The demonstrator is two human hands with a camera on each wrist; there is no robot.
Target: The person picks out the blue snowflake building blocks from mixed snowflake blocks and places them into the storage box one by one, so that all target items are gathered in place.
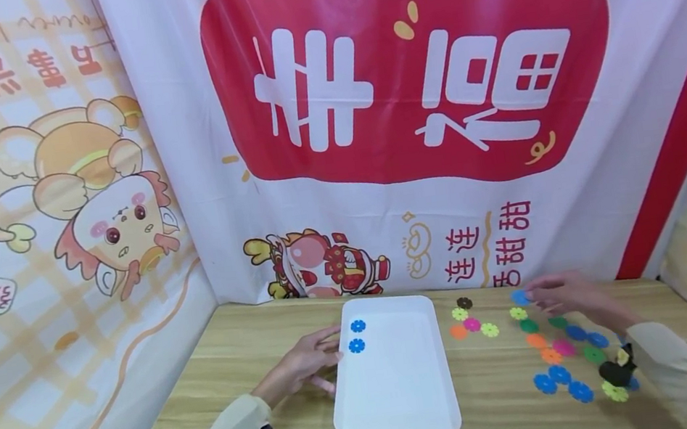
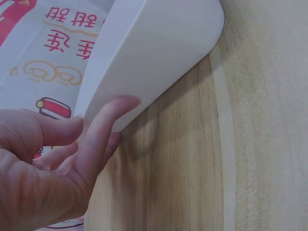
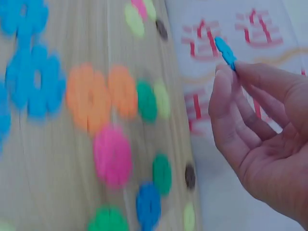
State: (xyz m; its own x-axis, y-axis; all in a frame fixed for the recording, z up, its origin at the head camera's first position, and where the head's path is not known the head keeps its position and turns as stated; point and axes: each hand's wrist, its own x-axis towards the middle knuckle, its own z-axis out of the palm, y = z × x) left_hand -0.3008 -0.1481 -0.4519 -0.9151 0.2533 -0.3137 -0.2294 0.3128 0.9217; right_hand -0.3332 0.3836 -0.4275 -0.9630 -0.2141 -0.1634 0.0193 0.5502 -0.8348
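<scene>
A white rectangular tray (image 1: 398, 368) lies on the table, with two blue flower-shaped plastic discs (image 1: 357, 345) in its upper left part. My left hand (image 1: 305, 363) is at the tray's left side; in the left wrist view its fingers (image 2: 103, 118) touch the outer wall and the thumb tip is by the rim. To the right of the tray, my right hand (image 1: 569, 296) pinches a blue flower-shaped disc (image 3: 225, 52) between thumb and forefinger, raised above the table. Below that hand lie orange discs (image 3: 89, 98), a pink disc (image 3: 113, 156) and several blue and green ones.
A small cluster with a brown disc (image 1: 464, 303), a pink disc (image 1: 472, 325) and yellow-green ones lies just right of the tray. The wooden table (image 1: 495, 398) meets a printed cloth (image 1: 411, 87) at the back. Another printed cloth (image 1: 49, 182) hangs at the left.
</scene>
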